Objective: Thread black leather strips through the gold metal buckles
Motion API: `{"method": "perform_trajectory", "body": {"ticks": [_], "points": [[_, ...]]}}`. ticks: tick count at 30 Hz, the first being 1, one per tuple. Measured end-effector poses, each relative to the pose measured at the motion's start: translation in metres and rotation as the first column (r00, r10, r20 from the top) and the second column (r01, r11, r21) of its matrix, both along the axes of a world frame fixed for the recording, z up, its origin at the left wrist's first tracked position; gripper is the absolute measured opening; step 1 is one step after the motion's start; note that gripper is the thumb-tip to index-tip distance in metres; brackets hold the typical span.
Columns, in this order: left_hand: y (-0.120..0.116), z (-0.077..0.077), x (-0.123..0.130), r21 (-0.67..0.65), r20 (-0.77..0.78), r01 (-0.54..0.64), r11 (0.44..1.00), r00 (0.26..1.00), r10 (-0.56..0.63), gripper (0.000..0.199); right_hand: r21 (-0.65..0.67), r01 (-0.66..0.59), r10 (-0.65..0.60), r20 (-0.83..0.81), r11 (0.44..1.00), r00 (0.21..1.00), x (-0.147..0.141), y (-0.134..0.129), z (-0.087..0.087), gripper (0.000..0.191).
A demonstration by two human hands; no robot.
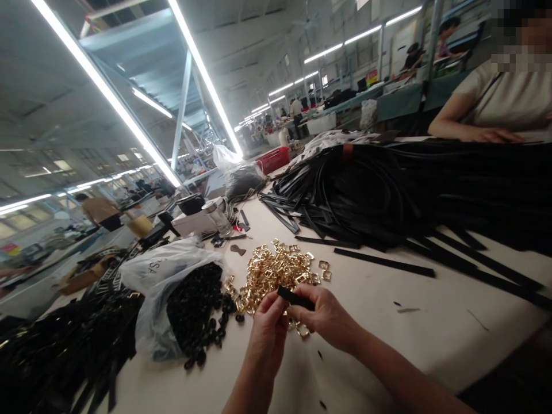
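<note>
Over gold-toned buckles (pixel 276 267), a black strap (pixel 297 298) is pinched by left hand (pixel 268 325) and right hand (pixel 324 314); these buckles could be scattered if brushed.

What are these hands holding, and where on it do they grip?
A black strip: the left hand pinches near one end, the right hand grips it farther along.
</note>
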State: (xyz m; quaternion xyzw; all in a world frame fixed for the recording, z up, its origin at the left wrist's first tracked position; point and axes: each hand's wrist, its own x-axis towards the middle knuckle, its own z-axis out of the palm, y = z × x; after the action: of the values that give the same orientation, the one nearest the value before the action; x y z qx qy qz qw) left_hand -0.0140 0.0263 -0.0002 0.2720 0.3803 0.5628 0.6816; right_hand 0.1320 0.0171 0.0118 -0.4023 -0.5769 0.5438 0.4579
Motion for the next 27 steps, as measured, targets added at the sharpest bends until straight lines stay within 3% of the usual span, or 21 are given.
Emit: {"method": "perform_trajectory", "body": {"ticks": [5,11,16,20,24,27], "points": [[-0.006,0.005,0.001,-0.043,0.076,0.057,0.997,0.996,-0.053,0.024,0.027,0.024,-0.024,-0.008,0.999,1.000,0.001,0.003,-0.003,0.017],[-0.010,0.011,-0.002,0.050,0.070,0.224,0.973,0.971,-0.227,0.040,0.013,-0.002,0.002,-0.026,1.000,1.000,0.007,0.005,-0.002,0.020],[-0.011,0.006,0.001,0.114,-0.049,0.113,0.987,0.993,-0.108,0.018,0.091,0.021,-0.026,0.062,0.996,0.998,0.006,0.001,0.000,0.018],[-0.008,0.000,-0.001,0.180,-0.173,0.007,0.984,0.985,0.024,0.018,0.121,0.040,-0.053,0.105,0.992,0.993,0.007,0.000,0.001,0.016],[-0.005,-0.002,-0.008,0.187,-0.303,0.028,0.982,0.953,0.031,0.023,0.164,0.073,-0.097,0.142,0.984,0.985,0.008,0.001,0.001,0.019],[-0.004,-0.001,-0.010,0.126,-0.293,0.028,0.992,0.956,0.010,0.028,0.190,0.089,-0.121,0.164,0.978,0.979,0.009,0.003,0.000,0.023]]}}
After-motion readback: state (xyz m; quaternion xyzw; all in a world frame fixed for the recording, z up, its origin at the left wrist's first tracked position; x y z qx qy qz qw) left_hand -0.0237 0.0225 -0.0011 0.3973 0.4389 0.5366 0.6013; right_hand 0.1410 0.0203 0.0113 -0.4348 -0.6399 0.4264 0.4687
